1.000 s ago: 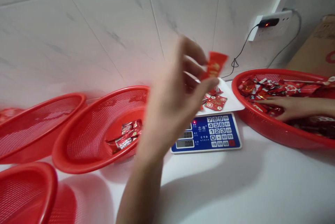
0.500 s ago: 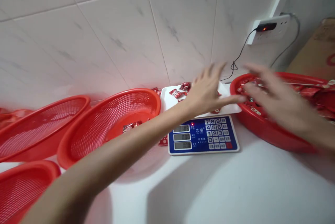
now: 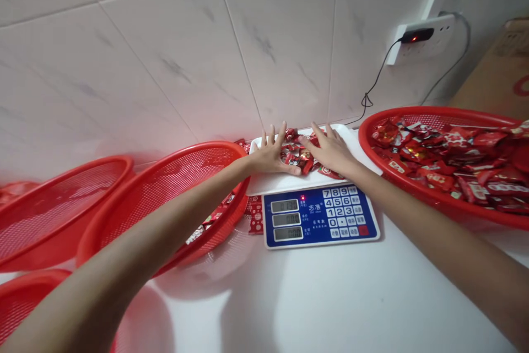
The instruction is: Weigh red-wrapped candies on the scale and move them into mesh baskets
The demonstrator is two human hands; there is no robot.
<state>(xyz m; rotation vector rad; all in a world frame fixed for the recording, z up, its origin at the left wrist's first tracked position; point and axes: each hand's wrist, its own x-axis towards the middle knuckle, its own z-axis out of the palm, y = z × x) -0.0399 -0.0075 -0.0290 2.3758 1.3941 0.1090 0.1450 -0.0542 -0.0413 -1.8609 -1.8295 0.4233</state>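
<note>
The left hand [image 3: 273, 153] and right hand [image 3: 329, 150] have come down together onto the white pan [image 3: 264, 183], whereas half a second earlier they were spread higher, with the right over the right-hand basket. Both are open and palm down, fingers fanned, and are held a little apart; nothing is clamped. Their fingers touch the heap of red packets [image 3: 298, 155] on the pan, which lies between them.

The scale [image 3: 318, 216] is placed at 6 o'clock, directly below the pan; its top display is lit, but the digits are too small to read. A single packet [image 3: 256, 215] is left on the bench [image 3: 330, 298] at 8 o'clock, just beside the scale. A red basket [image 3: 433, 116] at 3 o'clock is heaped with packets. A second basket [image 3: 198, 146] at 9 o'clock holds a few, and further baskets [image 3: 82, 168] are stacked beyond it.
</note>
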